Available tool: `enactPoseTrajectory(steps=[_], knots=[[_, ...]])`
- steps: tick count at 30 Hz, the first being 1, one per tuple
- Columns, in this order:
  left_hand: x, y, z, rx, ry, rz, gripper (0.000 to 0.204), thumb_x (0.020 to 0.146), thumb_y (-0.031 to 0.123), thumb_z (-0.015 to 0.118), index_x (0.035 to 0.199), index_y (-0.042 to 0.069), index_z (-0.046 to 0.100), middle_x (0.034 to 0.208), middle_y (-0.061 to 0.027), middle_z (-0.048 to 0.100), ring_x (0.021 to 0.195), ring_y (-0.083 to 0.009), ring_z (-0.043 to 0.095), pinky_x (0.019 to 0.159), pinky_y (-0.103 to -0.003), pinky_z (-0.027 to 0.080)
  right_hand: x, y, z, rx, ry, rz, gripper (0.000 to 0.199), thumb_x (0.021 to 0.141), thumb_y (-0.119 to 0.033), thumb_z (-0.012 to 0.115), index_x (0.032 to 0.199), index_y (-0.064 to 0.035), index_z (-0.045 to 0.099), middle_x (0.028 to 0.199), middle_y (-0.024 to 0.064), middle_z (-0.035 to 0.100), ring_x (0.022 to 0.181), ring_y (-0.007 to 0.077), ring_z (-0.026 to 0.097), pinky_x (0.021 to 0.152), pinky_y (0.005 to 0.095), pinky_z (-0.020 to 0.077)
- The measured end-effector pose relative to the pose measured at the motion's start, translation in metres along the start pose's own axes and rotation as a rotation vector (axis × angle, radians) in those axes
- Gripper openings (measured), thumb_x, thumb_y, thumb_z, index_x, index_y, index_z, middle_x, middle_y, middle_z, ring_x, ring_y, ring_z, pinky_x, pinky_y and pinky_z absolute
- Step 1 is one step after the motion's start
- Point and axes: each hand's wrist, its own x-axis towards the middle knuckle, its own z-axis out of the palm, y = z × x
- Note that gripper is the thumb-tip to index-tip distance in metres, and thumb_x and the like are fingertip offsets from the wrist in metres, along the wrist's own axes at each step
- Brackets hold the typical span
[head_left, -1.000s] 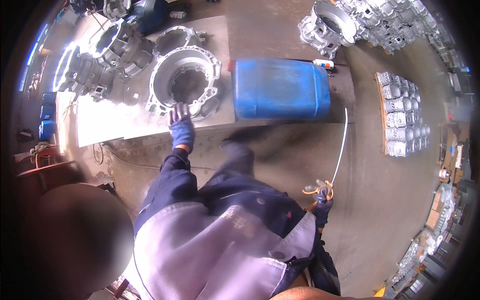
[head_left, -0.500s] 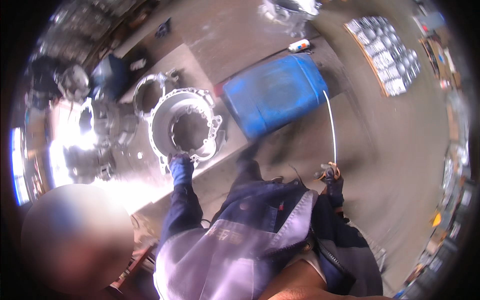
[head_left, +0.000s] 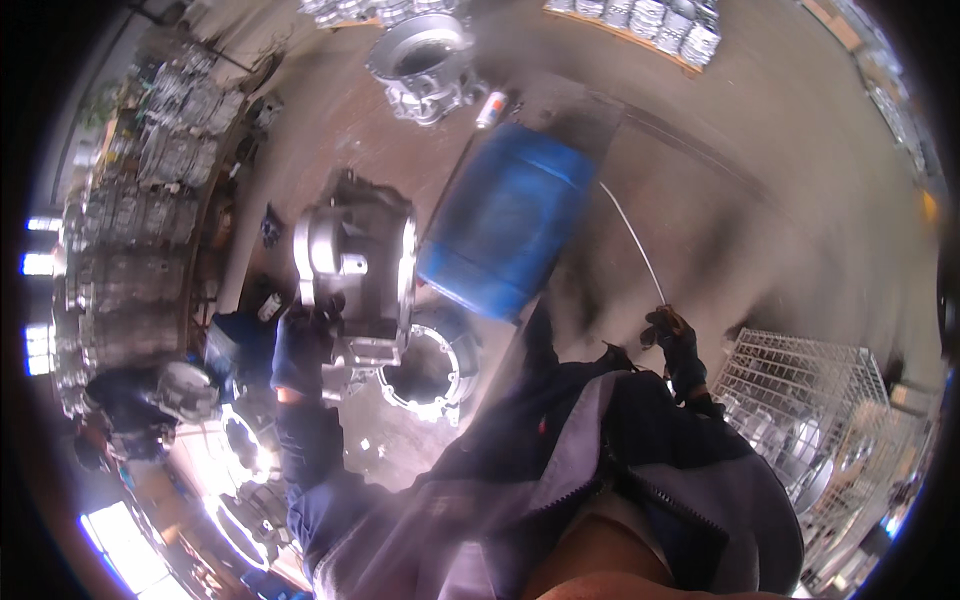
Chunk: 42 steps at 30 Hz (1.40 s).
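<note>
My left hand [head_left: 308, 325], in a dark glove and blue cuff, is closed on the near edge of a cast metal housing [head_left: 360, 265]. This housing stands tilted on its side, apparently off the surface, though its lower contact is hidden. Just nearer lies a second ring-shaped housing [head_left: 462, 375], its round opening facing up. Off to the right, my right hand [head_left: 675, 340], in a dark glove, is curled round the end of a long thin metal rod [head_left: 632, 235]. The rod points away toward the blue plastic container [head_left: 505, 220]. Whatever handle it has is covered by my fingers.
A large housing [head_left: 420, 65] and a white spray can [head_left: 491, 109] stand beyond the container. Stacked castings [head_left: 130, 235] line the left side. A wire cage [head_left: 800, 365] with metal parts is at my right. More castings lie on a pallet [head_left: 640, 25] far ahead.
The view has swung round to the left. My left hand, earlier on the rim of a flat-lying housing, now grips one tilted up on its side. A person at lower left has left view.
</note>
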Motion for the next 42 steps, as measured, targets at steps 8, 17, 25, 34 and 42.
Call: enactPoseTrajectory(steps=[8,17,25,34,42], knots=[[0.082,0.094,0.116,-0.337,-0.214,0.106,0.048,0.092,0.042,0.051,0.111,0.001,0.065,0.086,-0.0062,0.069,0.067,-0.0101,0.057,0.057,-0.023,0.04,0.011,0.039,-0.009,-0.187,0.098,-0.33,0.025,0.081,-0.008,0.064,0.105,-0.0034,0.058,0.096,0.0095,0.063,0.078,0.0178,0.065,0.065,0.0309,0.0541],[0.119,-0.011,0.219,0.952,0.217,0.897,0.076,0.076,0.024,0.075,0.132,-0.009,0.036,0.124,-0.0184,0.053,0.106,-0.0293,0.057,0.089,-0.041,0.048,-0.02,0.06,-0.044,0.152,0.164,-0.047,0.033,0.091,-0.002,0.056,0.123,0.0036,0.049,0.106,0.0149,0.064,0.078,0.0248,0.068,0.065,0.0343,0.058],[0.064,-0.163,0.231,1.217,0.157,0.784,0.052,0.081,0.045,0.066,0.107,0.0,0.061,0.098,-0.0183,0.065,0.097,-0.0341,0.058,0.086,-0.048,0.046,-0.004,0.009,-0.064,0.088,0.004,-0.088,0.025,0.094,-0.011,0.057,0.115,0.0024,0.057,0.097,0.0111,0.066,0.073,0.02,0.066,0.067,0.031,0.0554],[0.051,-0.196,0.225,0.112,-0.144,-0.568,0.075,0.1,0.052,0.026,0.072,-0.003,0.068,0.068,-0.0144,0.069,0.064,-0.0249,0.069,0.065,-0.035,0.056,0.038,-0.105,0.022,-0.592,-0.295,-0.351,0.028,0.09,-0.019,0.062,0.11,-0.0003,0.062,0.096,0.0163,0.068,0.083,0.0227,0.067,0.076,0.0339,0.0521],[0.026,-0.171,0.246,0.269,0.083,-0.38,0.054,0.097,0.048,0.035,0.094,0.005,0.067,0.084,-0.0175,0.07,0.083,-0.0351,0.068,0.074,-0.044,0.052,0.047,-0.171,0.105,-1.037,-0.164,-0.368,0.041,0.086,-0.045,0.061,0.1,-0.0072,0.068,0.09,0.0196,0.067,0.087,0.038,0.065,0.073,0.0416,0.0515]])
